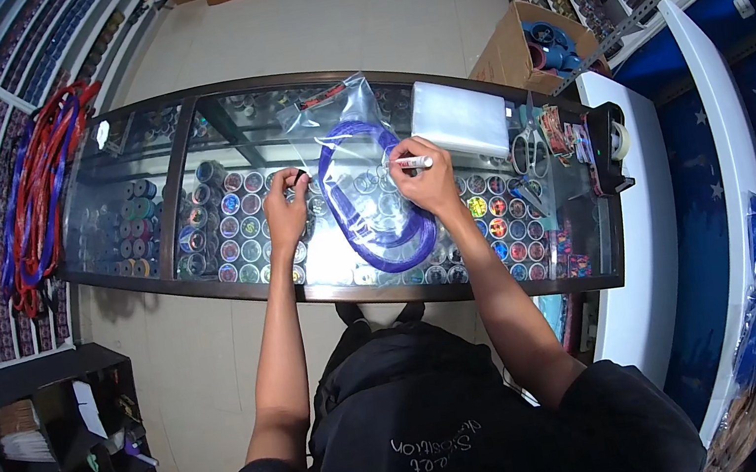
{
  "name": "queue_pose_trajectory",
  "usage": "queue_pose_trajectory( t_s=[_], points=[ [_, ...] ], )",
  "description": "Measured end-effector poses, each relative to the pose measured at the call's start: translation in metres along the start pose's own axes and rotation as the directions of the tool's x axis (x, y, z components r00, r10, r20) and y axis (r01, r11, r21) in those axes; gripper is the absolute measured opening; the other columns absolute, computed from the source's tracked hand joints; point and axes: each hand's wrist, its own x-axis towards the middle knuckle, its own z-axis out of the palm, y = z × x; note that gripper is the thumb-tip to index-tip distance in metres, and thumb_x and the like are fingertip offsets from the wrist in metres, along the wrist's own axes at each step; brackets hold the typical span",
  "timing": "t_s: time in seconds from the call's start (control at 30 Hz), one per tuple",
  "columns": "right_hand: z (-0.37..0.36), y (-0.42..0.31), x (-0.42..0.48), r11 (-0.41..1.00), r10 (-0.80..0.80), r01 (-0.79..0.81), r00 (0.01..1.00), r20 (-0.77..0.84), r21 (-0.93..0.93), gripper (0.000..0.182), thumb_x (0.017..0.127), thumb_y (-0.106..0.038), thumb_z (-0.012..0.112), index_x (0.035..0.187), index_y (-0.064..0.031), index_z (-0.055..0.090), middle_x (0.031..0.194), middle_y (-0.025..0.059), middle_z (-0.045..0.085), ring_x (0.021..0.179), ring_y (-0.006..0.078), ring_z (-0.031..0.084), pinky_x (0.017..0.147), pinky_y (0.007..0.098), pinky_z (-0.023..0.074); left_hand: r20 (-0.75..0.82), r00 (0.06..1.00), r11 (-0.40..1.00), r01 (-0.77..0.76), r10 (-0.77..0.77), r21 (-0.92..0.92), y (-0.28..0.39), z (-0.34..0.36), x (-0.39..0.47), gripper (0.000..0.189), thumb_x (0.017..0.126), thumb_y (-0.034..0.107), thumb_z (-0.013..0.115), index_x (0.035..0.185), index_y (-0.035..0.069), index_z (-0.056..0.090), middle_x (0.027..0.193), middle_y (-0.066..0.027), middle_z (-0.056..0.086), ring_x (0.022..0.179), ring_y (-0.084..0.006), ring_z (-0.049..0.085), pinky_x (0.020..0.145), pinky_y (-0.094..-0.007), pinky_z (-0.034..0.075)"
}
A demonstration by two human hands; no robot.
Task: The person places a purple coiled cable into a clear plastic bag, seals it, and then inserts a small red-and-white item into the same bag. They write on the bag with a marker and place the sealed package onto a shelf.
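Observation:
A coil of purple line (390, 264) lies inside a clear plastic bag (363, 100) on the glass counter. My right hand (423, 172) holds a white marker pen (414, 163) over the right side of the coil; its tip is hidden by the fingers. My left hand (287, 206) is left of the coil, with a small black object (300, 175), perhaps the marker's cap, between thumb and fingers. Behind my right hand lies a stack of clear plastic bags (459, 117).
Scissors (527, 149) and a black tape dispenser (609, 148) stand toward the counter's right end. Round spools (245, 227) fill the case below the glass. Red and purple cord bundles (45, 194) hang at the left. An open cardboard box (505, 53) sits behind the counter.

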Motion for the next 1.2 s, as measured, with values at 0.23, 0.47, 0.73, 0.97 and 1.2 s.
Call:
queue_pose_trajectory(
  t_s=[0.23, 0.47, 0.73, 0.97, 1.2],
  points=[
    [-0.006, -0.004, 0.002, 0.987, 0.155, -0.154, 0.988, -0.004, 0.053, 0.009, 0.072, -0.005, 0.069, 0.08, -0.0032, 0.065, 0.072, 0.0062, 0.064, 0.061, 0.0119, 0.062, 0.056, 0.0248, 0.0467, -0.006, 1.0, 1.0, -0.014, 0.014, -0.008, 0.003, 0.0, 0.0, 0.02, 0.088, 0.014, 0.065, 0.102, 0.0, 0.061, 0.086, -0.0087, 0.069, 0.083, -0.014, 0.063, 0.077, -0.0275, 0.047],
    [-0.021, 0.011, 0.003, 0.878, 0.353, -0.345, 0.935, 0.039, 0.332, 0.011, 0.078, -0.003, 0.071, 0.087, -0.0005, 0.065, 0.078, 0.0055, 0.068, 0.07, 0.0106, 0.064, 0.063, 0.0233, 0.0505, -0.008, 0.999, 0.998, -0.049, 0.049, 0.035, 0.0, 0.001, 0.001, 0.021, 0.086, 0.015, 0.068, 0.102, 0.001, 0.064, 0.087, -0.0071, 0.068, 0.083, -0.0122, 0.061, 0.078, -0.0269, 0.046],
    [-0.048, 0.003, 0.004, 0.711, 0.47, -0.359, 0.882, -0.03, 0.604, 0.012, 0.082, 0.001, 0.069, 0.093, 0.004, 0.063, 0.085, 0.0136, 0.068, 0.075, 0.0174, 0.068, 0.071, 0.0259, 0.0541, 0.018, 0.999, 0.999, -0.026, 0.026, -0.021, -0.001, -0.003, 0.004, 0.019, 0.086, 0.013, 0.068, 0.102, 0.002, 0.066, 0.09, -0.0073, 0.069, 0.081, -0.0135, 0.062, 0.074, -0.0268, 0.047],
    [-0.056, 0.023, -0.001, 0.52, 0.502, -0.23, 0.862, -0.076, 0.823, 0.015, 0.081, 0.006, 0.067, 0.094, 0.0035, 0.06, 0.1, 0.0161, 0.063, 0.082, 0.0192, 0.068, 0.072, 0.0265, 0.0543, 0.015, 1.0, 0.997, -0.007, 0.008, -0.074, 0.0, -0.003, 0.015, 0.02, 0.087, 0.013, 0.068, 0.103, 0.003, 0.066, 0.092, -0.0056, 0.067, 0.081, -0.0122, 0.062, 0.072, -0.0256, 0.047],
    [-0.069, 0.019, 0.001, 0.553, 0.487, -0.343, 0.872, 0.04, 0.76, 0.021, 0.084, -0.001, 0.067, 0.103, 0.0055, 0.06, 0.099, 0.0131, 0.063, 0.082, 0.0149, 0.065, 0.072, 0.0223, 0.0493, 0.069, 0.996, 0.996, -0.048, 0.052, -0.07, 0.02, -0.008, 0.027, 0.02, 0.088, 0.009, 0.066, 0.107, 0.001, 0.064, 0.093, -0.0038, 0.067, 0.087, -0.0104, 0.062, 0.078, -0.0232, 0.048]
  ],
)
